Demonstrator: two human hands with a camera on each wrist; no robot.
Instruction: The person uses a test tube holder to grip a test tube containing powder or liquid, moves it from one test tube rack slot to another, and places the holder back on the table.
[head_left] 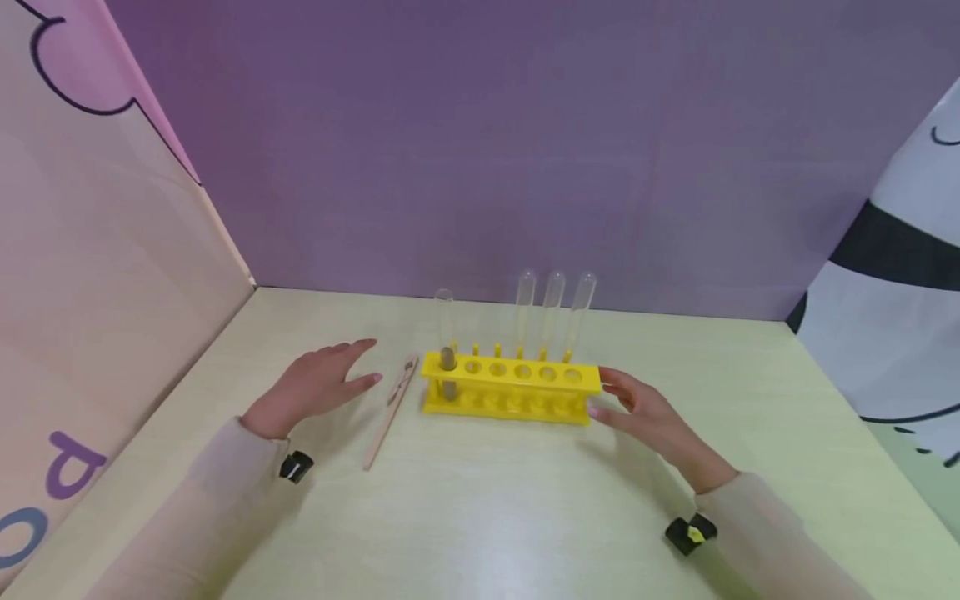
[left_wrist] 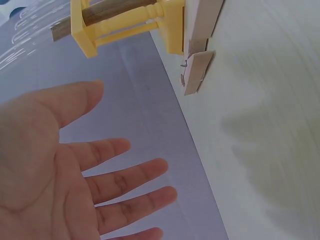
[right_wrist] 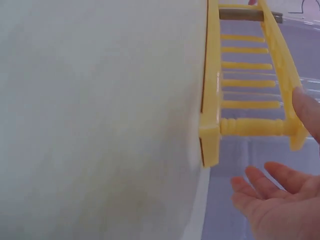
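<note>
Fingers of the left hand (head_left: pixel 318 385) lie straight and slightly spread above the pale green table (head_left: pixel 480 517), holding nothing; their tips hover just beside a wooden test tube clamp (head_left: pixel 390 402) that lies flat on the table to the left of a yellow test tube rack (head_left: pixel 510 387). The right hand (head_left: pixel 652 417) is likewise loosely extended with nothing gripped, its fingertips at the right end of the rack, the thumb seeming to brush the top edge. Four clear test tubes (head_left: pixel 553 312) stand upright in the rack, the leftmost holding some dark brown material near its bottom.
</note>
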